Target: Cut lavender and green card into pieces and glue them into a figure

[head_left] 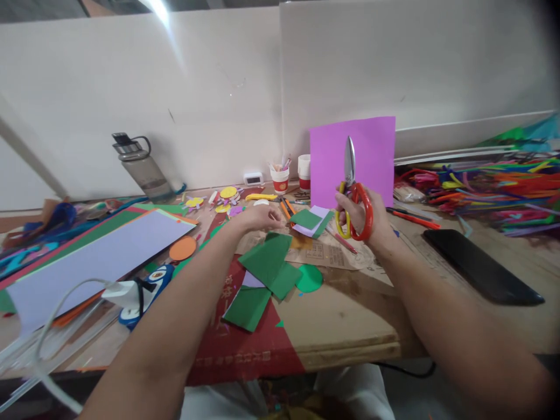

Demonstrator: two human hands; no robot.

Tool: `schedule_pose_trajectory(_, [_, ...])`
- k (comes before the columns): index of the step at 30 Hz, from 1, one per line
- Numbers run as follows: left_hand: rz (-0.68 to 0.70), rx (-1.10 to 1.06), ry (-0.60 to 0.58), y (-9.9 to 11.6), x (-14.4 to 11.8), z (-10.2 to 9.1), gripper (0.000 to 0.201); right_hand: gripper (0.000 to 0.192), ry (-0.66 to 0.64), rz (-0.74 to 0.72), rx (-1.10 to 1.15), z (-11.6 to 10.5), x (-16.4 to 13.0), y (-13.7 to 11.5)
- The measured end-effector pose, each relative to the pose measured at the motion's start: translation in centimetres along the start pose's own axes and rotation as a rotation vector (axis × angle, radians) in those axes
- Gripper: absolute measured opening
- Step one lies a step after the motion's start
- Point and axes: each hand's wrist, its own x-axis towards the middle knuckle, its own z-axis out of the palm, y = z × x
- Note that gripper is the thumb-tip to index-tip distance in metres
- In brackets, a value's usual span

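Observation:
My right hand (366,220) grips red-and-yellow-handled scissors (351,181), held upright with the blades closed and pointing up. Behind the scissors a pink paper sheet (376,154) stands against the wall. My left hand (259,217) reaches forward over the table, fingers curled near an orange pen (285,210) and a small stack of green and lilac paper squares (311,221); whether it grips anything is unclear. Green paper pieces (266,265) and a green paper circle (310,278) lie between my arms.
A lilac sheet (96,256) on coloured card lies at left, with a white-and-blue tape dispenser (140,291) and a water bottle (142,169). Cups (280,179) stand at the back. Bright pipe cleaners (490,186) are piled at right, beside a black phone (479,265).

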Motion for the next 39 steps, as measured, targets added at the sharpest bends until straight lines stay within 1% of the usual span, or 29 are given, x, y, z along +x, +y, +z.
schedule_pose_trajectory(2, [0.016, 0.097, -0.041, -0.3, -0.2, 0.3, 0.019, 0.027, 0.009, -0.002, -0.012, 0.0, -0.1, 0.0])
schedule_pose_trajectory(4, [0.016, 0.172, -0.033, -0.5, -0.3, 0.7, 0.025, 0.025, 0.013, -0.003, -0.013, 0.1, -0.2, 0.0])
schedule_pose_trajectory(6, [0.007, 0.203, -0.032, -0.5, -0.5, 0.9, 0.026, 0.024, 0.015, 0.003, -0.003, 0.1, -0.3, -0.2])
schedule_pose_trajectory(9, [0.041, 0.125, -0.031, -0.3, -1.1, 0.3, 0.024, 0.027, 0.016, 0.023, 0.022, 0.3, -0.3, -0.3])
schedule_pose_trajectory(13, [0.061, -0.079, 0.046, 0.0, -2.2, -1.1, 0.019, 0.027, 0.025, 0.042, 0.024, 0.5, -0.5, -0.5])
schedule_pose_trajectory(16, [0.028, -0.243, 0.159, -0.1, -2.8, -1.6, 0.017, 0.028, 0.007, 0.055, 0.017, 0.6, -0.7, -0.5])
schedule_pose_trajectory(18, [0.034, -0.331, 0.264, -0.3, -2.9, -1.6, 0.017, 0.030, -0.012, 0.067, 0.006, 0.7, -0.8, -0.4])
schedule_pose_trajectory(20, [0.091, -0.396, 0.368, -0.5, -2.7, -1.6, 0.017, 0.031, -0.030, 0.078, -0.005, 0.8, -0.9, -0.1])
schedule_pose_trajectory(22, [0.168, -0.444, 0.447, -0.8, -2.5, -1.7, 0.019, 0.031, -0.059, 0.082, -0.005, 1.1, -1.1, 0.3])
schedule_pose_trajectory(25, [0.253, -0.506, 0.544, -1.2, -2.1, -1.8, 0.022, 0.031, -0.155, 0.071, -0.014, 1.5, -1.5, 0.5])
schedule_pose_trajectory(28, [0.334, -0.605, 0.733, -1.4, -1.7, -2.0, 0.020, 0.032, -0.240, 0.064, -0.063, 2.0, -2.0, 0.0])
schedule_pose_trajectory(31, [0.379, -0.734, 0.888, -1.7, -1.4, -2.5, 0.020, 0.029, -0.282, 0.045, -0.117, 2.1, -2.3, -0.6])
schedule_pose_trajectory(34, [0.379, -0.835, 1.007, -2.1, -1.3, -2.9, 0.020, 0.028, -0.258, 0.034, -0.161, 1.9, -2.2, -0.7])
schedule_pose_trajectory(36, [0.341, -0.875, 1.069, -2.3, -1.3, -3.2, 0.017, 0.028, -0.235, 0.041, -0.201, 1.5, -1.9, -0.4])
schedule_pose_trajectory(39, [0.269, -0.918, 1.127, -2.7, -1.3, -3.5, 0.014, 0.030, -0.209, 0.061, -0.220, 1.0, -1.4, 0.4])
